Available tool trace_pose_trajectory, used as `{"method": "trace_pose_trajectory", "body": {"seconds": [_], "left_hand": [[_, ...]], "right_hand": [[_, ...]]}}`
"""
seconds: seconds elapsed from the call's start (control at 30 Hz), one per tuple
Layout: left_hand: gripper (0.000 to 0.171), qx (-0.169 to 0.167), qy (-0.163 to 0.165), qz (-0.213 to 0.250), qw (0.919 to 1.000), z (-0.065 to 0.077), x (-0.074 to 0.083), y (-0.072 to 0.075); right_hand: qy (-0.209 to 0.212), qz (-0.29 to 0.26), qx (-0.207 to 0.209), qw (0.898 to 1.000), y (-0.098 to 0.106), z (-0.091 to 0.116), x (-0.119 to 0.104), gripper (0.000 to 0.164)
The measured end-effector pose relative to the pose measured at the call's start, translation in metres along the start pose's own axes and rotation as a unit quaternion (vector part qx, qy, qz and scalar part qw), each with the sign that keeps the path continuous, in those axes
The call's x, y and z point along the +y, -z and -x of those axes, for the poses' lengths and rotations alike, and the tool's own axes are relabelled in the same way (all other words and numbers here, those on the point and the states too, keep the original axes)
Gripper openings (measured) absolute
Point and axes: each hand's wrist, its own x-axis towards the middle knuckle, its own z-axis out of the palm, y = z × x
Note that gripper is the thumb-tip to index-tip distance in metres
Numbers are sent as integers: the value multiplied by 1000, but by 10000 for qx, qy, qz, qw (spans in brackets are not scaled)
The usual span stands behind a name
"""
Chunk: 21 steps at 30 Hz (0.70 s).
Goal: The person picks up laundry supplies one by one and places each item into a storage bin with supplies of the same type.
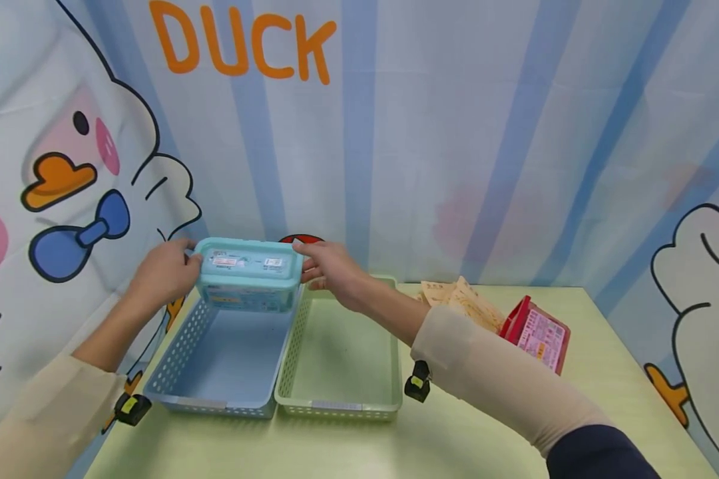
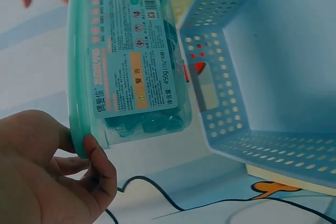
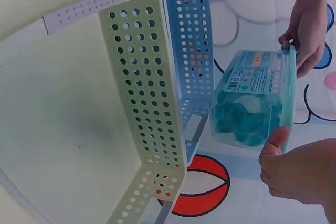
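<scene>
A clear plastic tub with a turquoise lid (image 1: 248,273) is held up over the back of the blue basket (image 1: 239,356). Through its wall in the right wrist view, rounded turquoise pieces (image 3: 245,121) show inside. My left hand (image 1: 169,271) grips one end of the lid rim, with thumb and fingers pinching it in the left wrist view. At the opposite end my right hand (image 1: 335,271) holds the rim between thumb and fingers. The tub's printed label (image 2: 134,56) faces the left wrist camera. Right beside the blue basket stands a green basket (image 1: 338,412), below my right hand.
Tan paper packets (image 1: 464,299) lie at the table's back right, partly behind my right sleeve. Next to them a red container with a pink label (image 1: 542,336) leans tilted. Behind the pale green table (image 1: 455,439) hangs a striped curtain (image 1: 407,133) with duck drawings.
</scene>
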Motion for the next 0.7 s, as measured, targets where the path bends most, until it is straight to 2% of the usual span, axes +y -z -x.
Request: {"method": "trace_pose_trajectory", "body": {"seconds": [0.3,0.53,0.7], "left_hand": [[48,16,-12,-270,9996,-3,-15,-13],[51,56,14,-495,9988,-6,-18,-14],[52,116,166,-588,9981,-7,-23,-19]], "right_hand": [[-46,-244,-311,9992,-2,1,6,67],[135,-308,-409,9986,-4,2,9,61],[301,-23,-618,9976,-8,4,12,60]]}}
